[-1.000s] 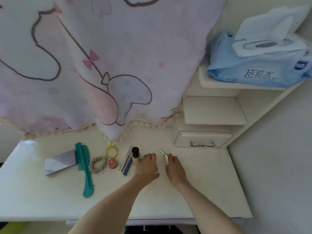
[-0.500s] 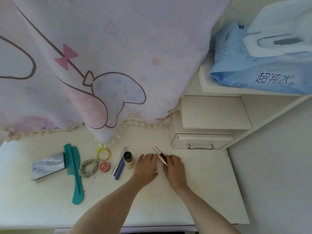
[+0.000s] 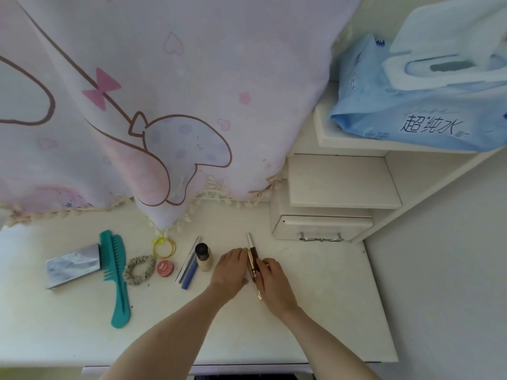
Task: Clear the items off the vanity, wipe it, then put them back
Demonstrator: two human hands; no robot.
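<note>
Fingers [image 3: 238, 255] of the left hand [image 3: 230, 271] are lying straight and flat on the table [image 3: 323, 303], their tips touching the left side of a slim lip gloss tube [image 3: 252, 259], while the right hand [image 3: 271, 281] is resting just beside the tube's right side, fingers extended rather than curled round it; the tube is lying on the table between both hands, its silver cap pointing away from the person. Just left of the left hand a small foundation bottle [image 3: 203, 257] with a black cap is lying next to two thin pencils [image 3: 188, 266]. Farther left a red round tin [image 3: 165, 268], a yellow hair tie [image 3: 164, 247], a patterned scrunchie [image 3: 139, 269], a teal comb [image 3: 115, 275] and a silvery flat case [image 3: 72, 266] are sitting in a row. Behind the hands a small drawer [image 3: 321, 229] is standing against shelves, and a blue pack of wet wipes [image 3: 411, 105] is lying on the top shelf [image 3: 329, 138]. A pink printed cloth [image 3: 164, 91] is hanging over the back of the table
</note>
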